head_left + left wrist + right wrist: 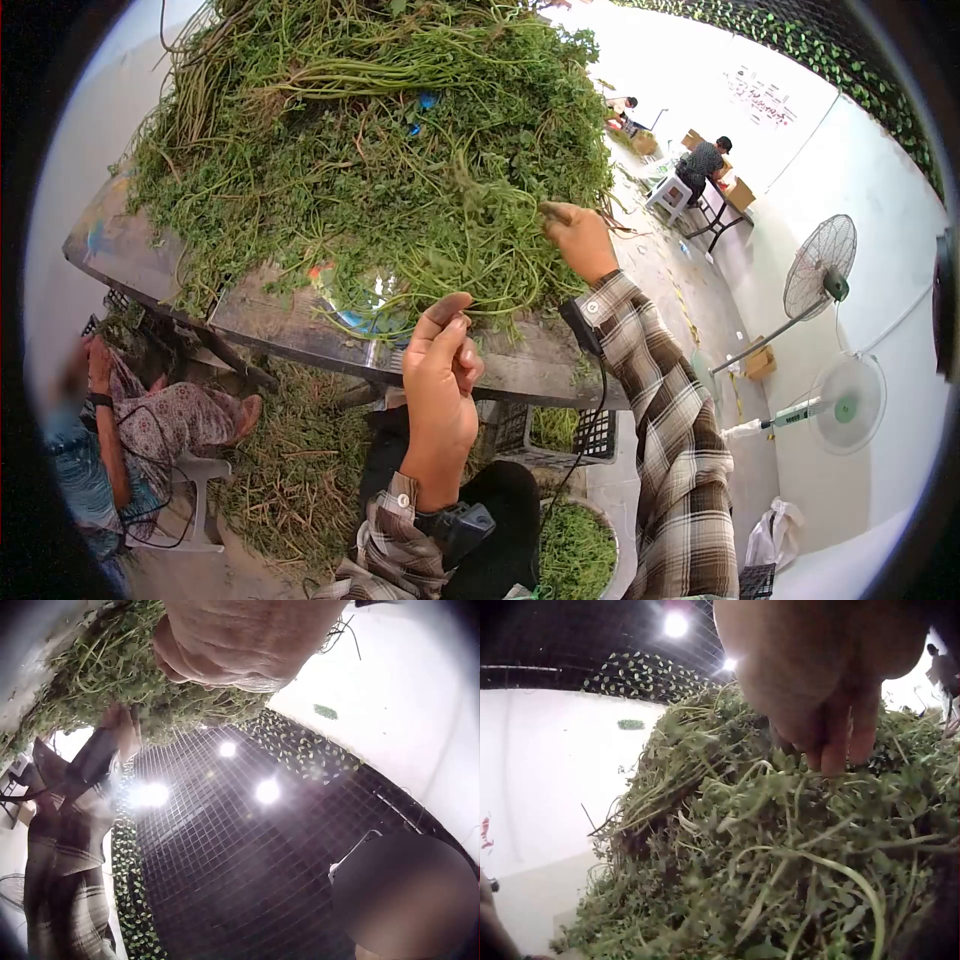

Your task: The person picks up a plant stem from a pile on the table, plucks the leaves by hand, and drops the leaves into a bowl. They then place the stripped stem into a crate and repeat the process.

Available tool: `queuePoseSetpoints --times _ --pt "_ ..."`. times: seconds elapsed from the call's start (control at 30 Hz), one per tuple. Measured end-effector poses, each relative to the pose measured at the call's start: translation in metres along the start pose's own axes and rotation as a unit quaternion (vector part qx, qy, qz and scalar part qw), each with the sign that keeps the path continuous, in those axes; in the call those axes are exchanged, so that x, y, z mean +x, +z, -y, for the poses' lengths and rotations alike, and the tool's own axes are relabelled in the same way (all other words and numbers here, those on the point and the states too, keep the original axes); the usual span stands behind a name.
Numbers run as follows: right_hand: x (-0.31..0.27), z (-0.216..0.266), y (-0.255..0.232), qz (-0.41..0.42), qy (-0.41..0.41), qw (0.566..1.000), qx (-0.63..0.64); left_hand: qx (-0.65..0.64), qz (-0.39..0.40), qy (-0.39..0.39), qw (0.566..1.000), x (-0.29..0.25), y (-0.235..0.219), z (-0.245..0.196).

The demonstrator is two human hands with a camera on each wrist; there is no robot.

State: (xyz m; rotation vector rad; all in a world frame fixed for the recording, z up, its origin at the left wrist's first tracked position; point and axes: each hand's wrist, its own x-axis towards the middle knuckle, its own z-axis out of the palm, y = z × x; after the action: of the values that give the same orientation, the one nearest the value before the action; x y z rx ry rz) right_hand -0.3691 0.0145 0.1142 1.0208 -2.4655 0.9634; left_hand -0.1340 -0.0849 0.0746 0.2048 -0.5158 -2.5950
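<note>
A large heap of green herb stems [370, 150] covers the glass-topped table [300, 335]. My left hand [450, 315] is raised at the near edge of the heap, thumb and fingers pinching a few stems that hang there. At the heap's right edge, my right hand [560, 218] has its fingers curled round several stems. In the right wrist view its fingertips [832, 746] dig into the herbs [765, 862]. The left wrist view shows only the left palm [225, 637] against the greens [97, 667]. Both arms wear plaid sleeves [660, 400].
A person [130, 430] sits on a white stool at lower left. Black crates [560, 435] stand under the table, and a basin of greens [575, 550] is by my legs. Two fans [820, 270] stand at right. Other people work at a far table [715, 195].
</note>
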Motion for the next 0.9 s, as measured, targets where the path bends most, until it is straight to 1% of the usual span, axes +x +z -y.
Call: queuePoseSetpoints --times 0.03,0.07,0.17,0.3,0.37,0.4,0.47,0.5,0.53,0.6,0.63,0.67,0.73,0.77,0.8,0.87,0.9 --pt "-0.004 -0.001 -0.002 0.024 -0.013 0.999 -0.039 -0.003 -0.004 -0.001 1.0 0.0 0.0 0.0" --pt "-0.008 -0.001 0.0 0.025 -0.013 0.999 -0.04 -0.004 -0.004 -0.002 1.0 0.0 0.0 0.0" --pt "-0.017 0.0 0.004 0.076 0.027 0.995 -0.054 -0.015 0.006 -0.001 1.0 0.001 0.0 -0.001" --pt "-0.015 0.0 0.0 0.075 0.017 0.996 -0.051 -0.001 0.004 -0.004 1.0 0.0 -0.002 -0.001" --pt "-0.004 0.002 -0.006 0.014 -0.083 0.993 -0.079 0.001 0.004 -0.004 1.0 0.001 -0.002 0.0" --pt "0.003 0.006 -0.008 0.013 -0.085 0.993 -0.077 -0.001 0.005 -0.006 1.0 0.0 -0.002 0.0" --pt "0.016 0.013 -0.01 -0.049 -0.086 0.995 -0.018 -0.002 0.004 -0.005 1.0 0.0 -0.001 -0.001" --pt "0.02 0.023 -0.011 -0.066 -0.08 0.995 -0.006 0.0 0.0 -0.008 1.0 0.0 -0.001 -0.001" --pt "0.024 0.033 -0.011 -0.065 -0.08 0.995 -0.004 0.003 -0.005 -0.012 1.0 -0.001 -0.001 -0.001" --pt "0.033 0.048 -0.006 -0.058 -0.086 0.994 0.017 0.003 -0.004 -0.01 1.0 0.0 -0.002 0.0" --pt "0.037 0.05 0.0 -0.038 -0.111 0.993 0.014 0.003 -0.001 -0.009 1.0 0.0 -0.002 0.0" --pt "0.036 0.054 0.006 -0.038 -0.11 0.993 0.015 0.004 -0.002 -0.009 1.0 0.0 -0.001 0.0" --pt "0.032 0.062 0.02 0.034 -0.113 0.993 0.029 0.004 -0.009 -0.011 1.0 -0.001 0.0 -0.002" --pt "0.027 0.067 0.024 0.064 -0.099 0.993 0.025 0.004 -0.01 -0.01 1.0 -0.001 0.0 -0.002" --pt "0.025 0.067 0.03 0.064 -0.1 0.993 0.025 0.002 -0.009 -0.011 1.0 -0.001 0.0 -0.001" --pt "0.024 0.06 0.044 0.085 -0.165 0.983 0.004 0.0 -0.009 -0.01 1.0 0.0 0.0 -0.002" --pt "0.023 0.058 0.05 0.087 -0.219 0.97 -0.053 -0.001 -0.009 -0.01 1.0 0.0 0.0 -0.002"
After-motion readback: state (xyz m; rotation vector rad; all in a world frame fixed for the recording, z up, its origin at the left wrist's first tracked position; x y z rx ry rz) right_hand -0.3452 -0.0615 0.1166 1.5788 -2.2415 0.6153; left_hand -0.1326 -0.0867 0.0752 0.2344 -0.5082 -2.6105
